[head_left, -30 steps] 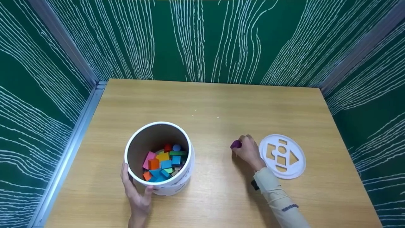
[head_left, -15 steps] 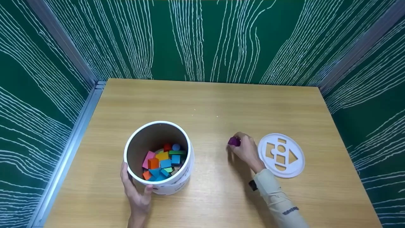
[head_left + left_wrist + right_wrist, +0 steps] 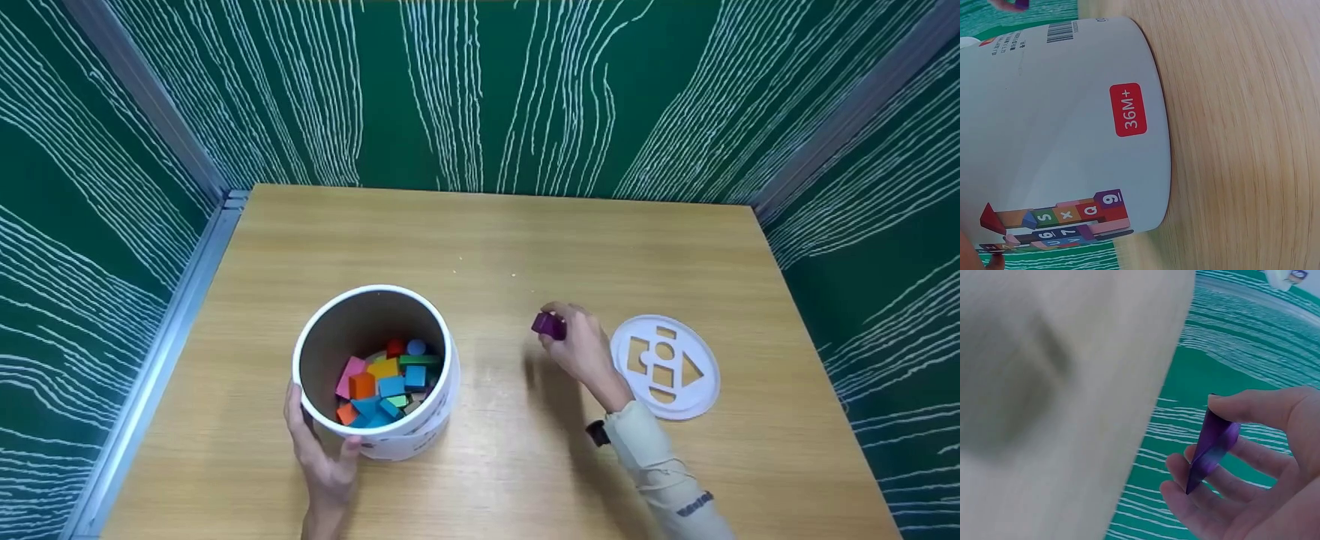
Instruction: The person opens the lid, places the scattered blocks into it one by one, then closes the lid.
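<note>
A white round bucket (image 3: 382,447) stands on the table at left of centre, its open top showing several coloured toy blocks (image 3: 390,386) inside. My left hand (image 3: 327,469) holds the bucket's near left side, with its thumb by the rim and its fingers along the outer wall. To the right, my right hand (image 3: 585,345) pinches a purple block (image 3: 549,325) above the table. The right wrist view shows this block (image 3: 1210,444) as wedge-like with a pointed lower end, held between thumb and fingers.
A white lid (image 3: 701,401) with several shaped cut-outs lies flat to the right of my right hand. Green walls (image 3: 495,97) with white lines enclose the back and sides of the wooden table (image 3: 480,225). Tiny pale specks lie near the middle.
My right hand has risen off the table with the purple block, moving slightly left and away from me. My left hand and the bucket have stayed in place.
</note>
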